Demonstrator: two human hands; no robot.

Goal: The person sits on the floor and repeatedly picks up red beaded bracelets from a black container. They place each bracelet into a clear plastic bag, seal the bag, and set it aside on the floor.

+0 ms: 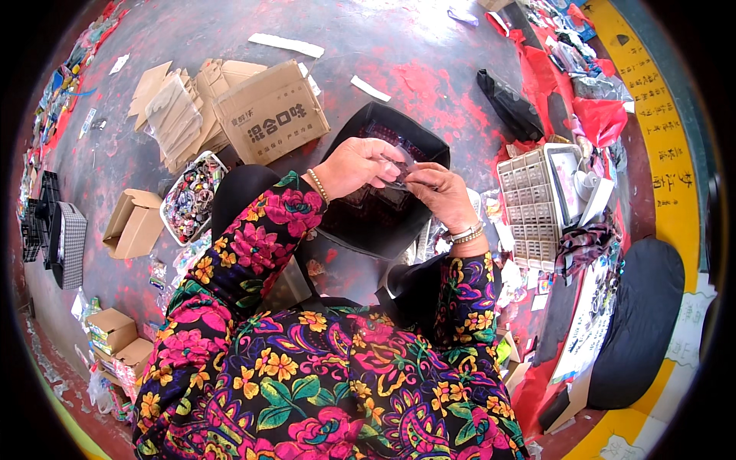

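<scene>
From the head view, we see our left hand, fingers curled nearly closed, pinching a small, clear, thin plastic piece; our right hand pinches its other side between thumb and bent fingers. We hold it above a black, open-topped, soft-sided container, near a brown, printed cardboard box.

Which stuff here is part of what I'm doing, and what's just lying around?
Apparently in use:
- clear plastic piece, pinched between left hand and right hand
- black bin below

Seemingly lying about:
- cardboard box
- black bag
- cream crate
</scene>
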